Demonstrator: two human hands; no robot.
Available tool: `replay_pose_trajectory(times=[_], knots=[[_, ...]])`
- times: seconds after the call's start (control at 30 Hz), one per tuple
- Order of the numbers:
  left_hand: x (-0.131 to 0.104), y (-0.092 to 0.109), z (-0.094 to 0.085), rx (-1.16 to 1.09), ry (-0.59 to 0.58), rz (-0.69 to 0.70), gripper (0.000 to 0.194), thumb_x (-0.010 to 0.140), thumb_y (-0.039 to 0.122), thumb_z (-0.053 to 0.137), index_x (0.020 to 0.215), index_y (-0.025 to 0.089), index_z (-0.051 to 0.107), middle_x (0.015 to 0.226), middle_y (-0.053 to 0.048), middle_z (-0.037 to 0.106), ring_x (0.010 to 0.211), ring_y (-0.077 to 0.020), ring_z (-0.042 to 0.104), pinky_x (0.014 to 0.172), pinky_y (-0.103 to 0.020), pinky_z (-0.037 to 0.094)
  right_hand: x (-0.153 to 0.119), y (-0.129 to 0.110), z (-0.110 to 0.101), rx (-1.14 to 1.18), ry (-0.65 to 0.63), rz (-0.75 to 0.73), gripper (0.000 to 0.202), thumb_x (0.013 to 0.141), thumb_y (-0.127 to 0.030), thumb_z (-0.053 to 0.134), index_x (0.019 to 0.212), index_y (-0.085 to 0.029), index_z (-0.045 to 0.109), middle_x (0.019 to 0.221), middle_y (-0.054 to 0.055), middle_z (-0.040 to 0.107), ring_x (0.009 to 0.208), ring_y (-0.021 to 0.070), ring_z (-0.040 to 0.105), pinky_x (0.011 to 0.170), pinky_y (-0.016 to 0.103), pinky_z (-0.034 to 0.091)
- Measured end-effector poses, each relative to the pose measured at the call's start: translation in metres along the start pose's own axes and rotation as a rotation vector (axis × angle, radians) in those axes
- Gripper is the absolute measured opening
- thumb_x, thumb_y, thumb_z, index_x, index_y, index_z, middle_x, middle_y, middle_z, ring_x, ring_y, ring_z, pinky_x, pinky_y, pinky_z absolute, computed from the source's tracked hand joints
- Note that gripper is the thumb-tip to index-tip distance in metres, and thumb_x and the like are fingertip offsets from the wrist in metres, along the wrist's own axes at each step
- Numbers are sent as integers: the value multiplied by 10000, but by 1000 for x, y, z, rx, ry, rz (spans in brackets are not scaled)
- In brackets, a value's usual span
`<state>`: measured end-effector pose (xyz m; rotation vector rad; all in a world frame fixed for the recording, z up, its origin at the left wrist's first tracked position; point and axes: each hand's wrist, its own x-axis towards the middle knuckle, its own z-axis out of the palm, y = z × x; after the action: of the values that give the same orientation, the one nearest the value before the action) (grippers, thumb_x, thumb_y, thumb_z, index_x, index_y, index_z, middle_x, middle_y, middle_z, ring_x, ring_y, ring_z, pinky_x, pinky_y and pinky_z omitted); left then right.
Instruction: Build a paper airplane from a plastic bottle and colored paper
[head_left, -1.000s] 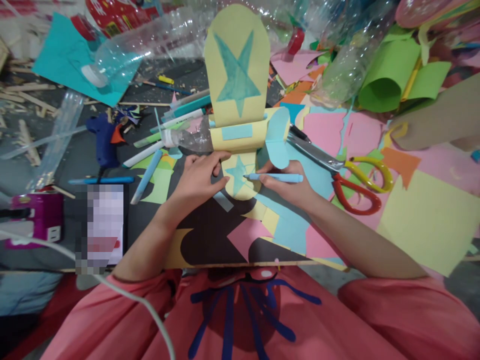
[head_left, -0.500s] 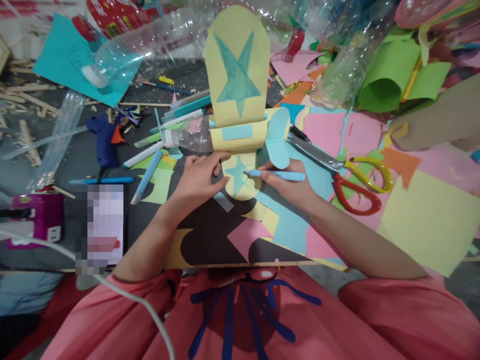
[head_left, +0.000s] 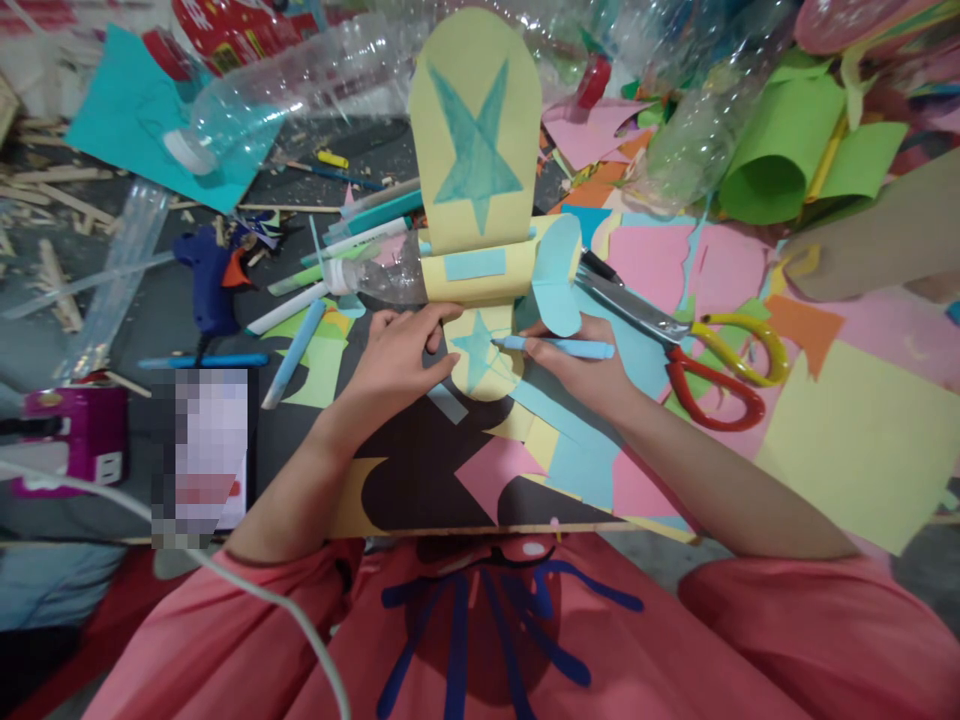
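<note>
A clear plastic bottle (head_left: 382,270) lies sideways, wrapped in yellow paper, with yellow wings above and below it. The upper wing (head_left: 480,130) bears a blue-green star; on the lower wing (head_left: 499,380) is a smaller, partly coloured one. Fingers apart, my left hand (head_left: 409,355) touches the lower wing's left edge with index finger and thumb. My right hand (head_left: 581,365) is closed round a light blue marker (head_left: 585,348), its tip at the right side of the small star. Light blue paper tail pieces (head_left: 557,275) stand just above my right hand.
Scissors (head_left: 720,370) with red and yellow handles lie at the right, among paper scraps. On the left are a blue glue gun (head_left: 210,285), a phone (head_left: 214,440) and loose markers (head_left: 296,350). Plastic bottles (head_left: 300,90) and a green paper roll (head_left: 780,150) lie farther back.
The marker tip has shifted slightly to the right over the small star, with my right hand moving along. My left hand stays in place.
</note>
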<state>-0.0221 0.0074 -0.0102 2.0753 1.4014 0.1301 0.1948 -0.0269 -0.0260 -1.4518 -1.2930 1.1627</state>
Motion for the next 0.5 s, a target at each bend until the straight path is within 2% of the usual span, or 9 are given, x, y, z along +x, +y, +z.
replay_pose_trajectory(times=[0.5], knots=[[0, 1, -1, 9, 6, 2, 401, 845, 313, 567, 1237, 230, 573, 805, 22, 556, 814, -182, 561, 910, -372, 324, 0, -1, -3, 42, -186, 7, 144, 663, -301, 646, 602, -170, 651, 548, 5, 616, 527, 125, 536, 500, 263, 424]])
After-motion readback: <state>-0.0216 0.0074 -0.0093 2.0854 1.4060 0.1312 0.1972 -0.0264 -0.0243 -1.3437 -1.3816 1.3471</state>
